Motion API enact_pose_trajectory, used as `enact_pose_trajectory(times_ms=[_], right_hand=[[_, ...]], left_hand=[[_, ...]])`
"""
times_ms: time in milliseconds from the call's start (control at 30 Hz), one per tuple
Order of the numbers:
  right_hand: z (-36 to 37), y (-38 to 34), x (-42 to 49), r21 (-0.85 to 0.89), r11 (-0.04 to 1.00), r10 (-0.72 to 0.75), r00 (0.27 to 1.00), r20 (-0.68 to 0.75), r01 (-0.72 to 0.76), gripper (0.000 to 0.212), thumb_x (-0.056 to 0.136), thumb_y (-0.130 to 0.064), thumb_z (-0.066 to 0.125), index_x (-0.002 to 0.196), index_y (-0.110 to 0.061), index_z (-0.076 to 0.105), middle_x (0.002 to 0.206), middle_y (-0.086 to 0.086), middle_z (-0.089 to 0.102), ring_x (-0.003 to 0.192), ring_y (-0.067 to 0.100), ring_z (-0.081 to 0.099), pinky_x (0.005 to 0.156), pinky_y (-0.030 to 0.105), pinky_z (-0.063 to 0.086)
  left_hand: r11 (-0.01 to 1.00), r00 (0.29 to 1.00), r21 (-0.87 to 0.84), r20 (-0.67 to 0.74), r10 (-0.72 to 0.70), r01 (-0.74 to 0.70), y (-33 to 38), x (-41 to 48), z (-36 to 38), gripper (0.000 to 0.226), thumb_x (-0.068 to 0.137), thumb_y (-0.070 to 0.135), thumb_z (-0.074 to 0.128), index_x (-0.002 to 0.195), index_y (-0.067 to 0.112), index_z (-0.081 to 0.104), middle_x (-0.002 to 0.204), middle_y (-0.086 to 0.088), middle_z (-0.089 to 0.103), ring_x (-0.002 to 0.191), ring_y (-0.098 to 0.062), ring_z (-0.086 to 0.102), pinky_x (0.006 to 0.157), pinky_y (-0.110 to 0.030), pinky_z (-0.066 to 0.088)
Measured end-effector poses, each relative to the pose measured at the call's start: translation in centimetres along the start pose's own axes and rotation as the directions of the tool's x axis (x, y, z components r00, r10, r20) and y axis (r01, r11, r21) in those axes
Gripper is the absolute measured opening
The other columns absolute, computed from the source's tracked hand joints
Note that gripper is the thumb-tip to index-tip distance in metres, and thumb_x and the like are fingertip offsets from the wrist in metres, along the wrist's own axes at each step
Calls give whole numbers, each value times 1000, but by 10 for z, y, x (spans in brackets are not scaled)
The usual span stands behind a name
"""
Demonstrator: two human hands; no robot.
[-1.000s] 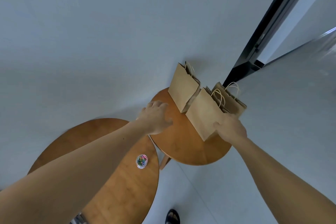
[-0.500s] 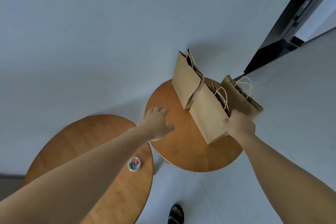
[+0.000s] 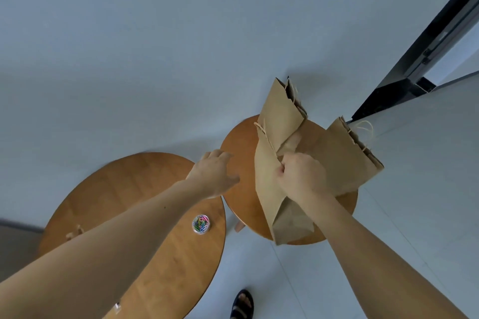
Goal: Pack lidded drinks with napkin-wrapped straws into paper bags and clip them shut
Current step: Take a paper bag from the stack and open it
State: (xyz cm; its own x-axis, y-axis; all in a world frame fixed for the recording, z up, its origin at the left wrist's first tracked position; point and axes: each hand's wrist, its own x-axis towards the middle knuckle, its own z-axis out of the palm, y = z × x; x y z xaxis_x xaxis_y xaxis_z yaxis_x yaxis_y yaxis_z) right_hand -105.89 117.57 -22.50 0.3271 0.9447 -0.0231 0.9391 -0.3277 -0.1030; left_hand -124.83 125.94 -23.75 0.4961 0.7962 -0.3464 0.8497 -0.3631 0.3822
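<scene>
On the far tabletop (image 3: pixel 241 142) sit a right bag (image 3: pixel 344 158) and a far bag (image 3: pixel 280 114); a third bag (image 3: pixel 267 189) tilts over its near edge, the right hand's (image 3: pixel 300 176) grip clamped on its paper. The left hand's (image 3: pixel 215 173) grip is apart, empty. Swinging the held bag could topple the others.

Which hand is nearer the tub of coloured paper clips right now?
Left. The left hand is just beyond the clip tub; the right hand is farther right, gripping a paper bag.
</scene>
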Motion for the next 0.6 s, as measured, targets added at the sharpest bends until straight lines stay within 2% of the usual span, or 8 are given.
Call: enact_pose_trajectory(times_ms=[100, 267, 433, 500, 600], right_hand=[[-3, -63, -13, 81, 991, -105, 994, 10, 104, 16, 92, -25, 54, 85, -11, 59, 78, 3, 58, 73, 24, 60, 59, 31, 48], [20, -173, -39, 124, 960, -253, 967, 8, 250, 15, 88, -21, 53, 76, -15, 46, 75, 3, 53, 70, 27, 57, 56, 31, 40], [67, -253, -71, 155, 942, -308, 951, 32, 299, 13, 89, -18, 53, 80, -10, 56, 79, 3, 56, 68, 24, 57, 55, 32, 40], [88, -274, -84, 180, 934, -320, 946, 44, 308, 13, 91, -17, 55, 79, -11, 56, 78, 2, 55, 66, 21, 54, 54, 29, 34], [114, -293, -105, 172, 935, -328, 941, 89, 310, 16, 95, -21, 52, 88, -8, 60, 85, 5, 60, 74, 23, 61, 57, 26, 32]], left_hand=[[997, 997, -57, -39, -62, 60, -43, -29, -10, 65, 94, 46, 55, 151, 22, 33, 157, -3, 32, 144, -28, 28, 114, -45, 30], [975, 979, -131, -82, -189, 177, -138, -88, -27, 62, 93, 44, 56, 148, 21, 36, 154, -7, 35, 141, -31, 30, 111, -47, 33], [938, 951, -198, -59, -302, 285, -212, -146, -13, 66, 93, 48, 53, 150, 22, 33, 155, -4, 35, 142, -27, 30, 111, -45, 33], [928, 947, -212, -31, -321, 307, -231, -165, 3, 65, 93, 50, 51, 150, 23, 34, 154, -4, 36, 141, -26, 31, 111, -45, 34], [903, 934, -246, 28, -357, 353, -254, -185, 26, 66, 93, 51, 49, 150, 23, 33, 154, -4, 36, 141, -27, 31, 111, -44, 33]])
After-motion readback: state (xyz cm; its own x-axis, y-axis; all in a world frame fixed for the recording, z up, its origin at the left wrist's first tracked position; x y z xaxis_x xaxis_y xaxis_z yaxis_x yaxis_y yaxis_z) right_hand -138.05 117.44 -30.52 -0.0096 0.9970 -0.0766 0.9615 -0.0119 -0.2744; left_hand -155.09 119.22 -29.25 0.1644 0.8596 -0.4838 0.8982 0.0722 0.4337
